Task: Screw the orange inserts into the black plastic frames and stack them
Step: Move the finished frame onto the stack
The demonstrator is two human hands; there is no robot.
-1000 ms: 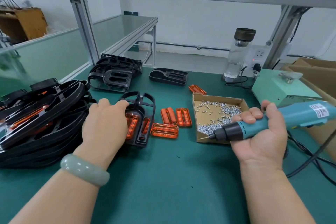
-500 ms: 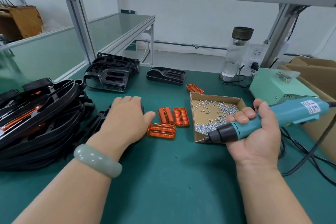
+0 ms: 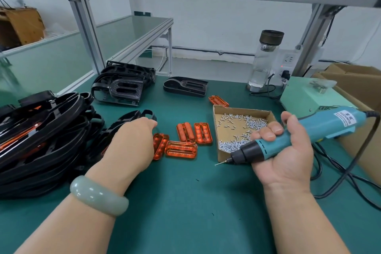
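My left hand (image 3: 132,142) lies palm-down on a black plastic frame (image 3: 142,114) that rests flat against a big pile of black frames (image 3: 41,130) on the left, my fingers curled over its edge. Several orange inserts (image 3: 181,149) lie loose on the green mat just right of that hand, one (image 3: 159,146) touching my fingers. My right hand (image 3: 288,154) grips a teal electric screwdriver (image 3: 329,126), its tip pointing left, in front of a cardboard tray (image 3: 243,108) of small silver screws.
Empty black frames (image 3: 123,86) lie at the back, one more (image 3: 185,86) beside them. A glass bottle (image 3: 266,60), a pale green power box (image 3: 305,97) and cardboard boxes (image 3: 354,80) stand at the right. The screwdriver cable (image 3: 340,181) loops over the mat. An aluminium post (image 3: 86,33) rises at back left.
My left hand has tipped the black frame from upright down to the left against the pile. The right hand with the screwdriver has stayed almost still.
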